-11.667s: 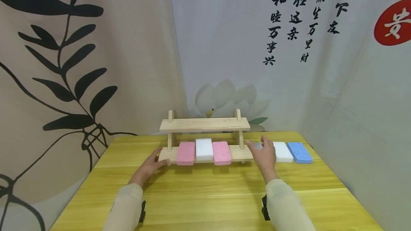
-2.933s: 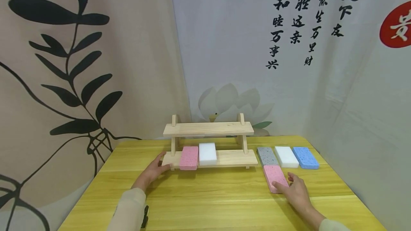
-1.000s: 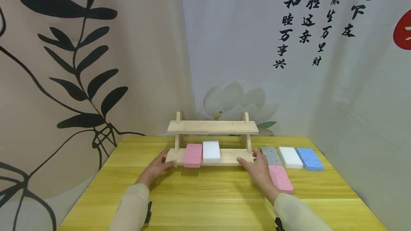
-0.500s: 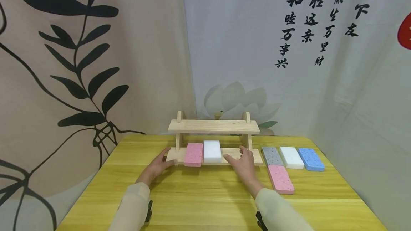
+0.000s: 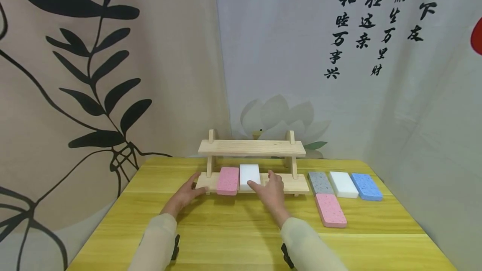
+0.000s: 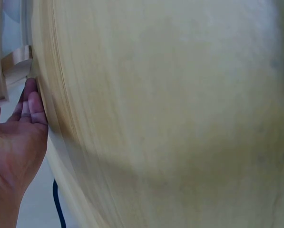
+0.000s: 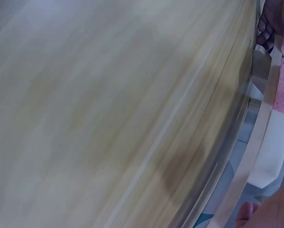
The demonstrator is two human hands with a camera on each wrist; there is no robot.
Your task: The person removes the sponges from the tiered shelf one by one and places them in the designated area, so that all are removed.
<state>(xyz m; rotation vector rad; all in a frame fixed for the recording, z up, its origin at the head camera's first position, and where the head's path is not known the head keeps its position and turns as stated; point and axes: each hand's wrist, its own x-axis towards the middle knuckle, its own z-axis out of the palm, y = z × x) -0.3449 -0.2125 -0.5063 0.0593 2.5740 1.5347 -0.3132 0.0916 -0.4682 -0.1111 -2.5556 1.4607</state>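
A two-tier wooden rack [image 5: 252,148] stands at the back of the table. My left hand [image 5: 184,198] grips the left end of its lower shelf, thumb at the front edge. On that shelf a pink sponge [image 5: 227,181] and a white sponge [image 5: 249,175] lie side by side, the white one on the right. My right hand [image 5: 273,198] is at the white sponge, fingers spread, thumb in front of its lower right corner and fingertips off its right side. In the right wrist view, part of my right hand [image 7: 270,209] shows just below the white sponge [image 7: 271,149], apart from it.
Right of the rack lie a grey sponge [image 5: 320,183], another white sponge [image 5: 344,185] and a blue sponge [image 5: 367,187] in a row. A second pink sponge [image 5: 331,210] lies in front of the grey one. A printed curtain [image 5: 263,53] hangs behind the table.
One pink sponge left the shelf's right part and now lies on the table by the grey one. My right hand has since moved left along the shelf to the white sponge; my left stays.
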